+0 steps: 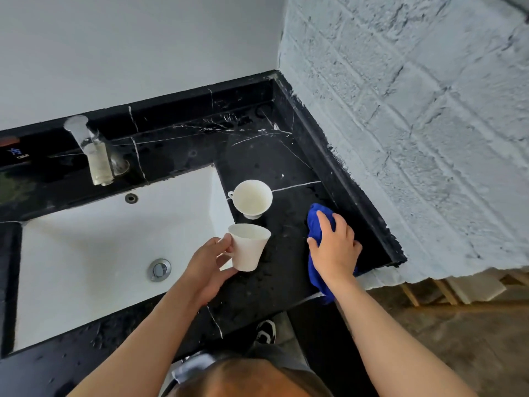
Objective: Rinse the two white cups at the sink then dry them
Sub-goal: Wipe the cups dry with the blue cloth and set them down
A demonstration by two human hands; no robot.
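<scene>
A white ceramic cup point(248, 247) is pinched by its handle in the left hand point(206, 266) while a crumpled blue cloth point(318, 247) is gripped under the right hand point(335, 247); the wet cup could be dropped onto the black marble counter point(289, 164) if that light pinch slips.

a black marble bench point(257, 156) with thin white veins and scattered water drops runs into a corner, its raised black back edge meeting a smooth pale grey wall point(128, 44) behind. on the right stands a rough wall of pale painted brick point(415, 124), its paint ragged along the lower edge. beyond the bench end lies a brownish floor point(458, 339), with pale wooden slats point(446, 290) near the foot of the brick wall.
</scene>
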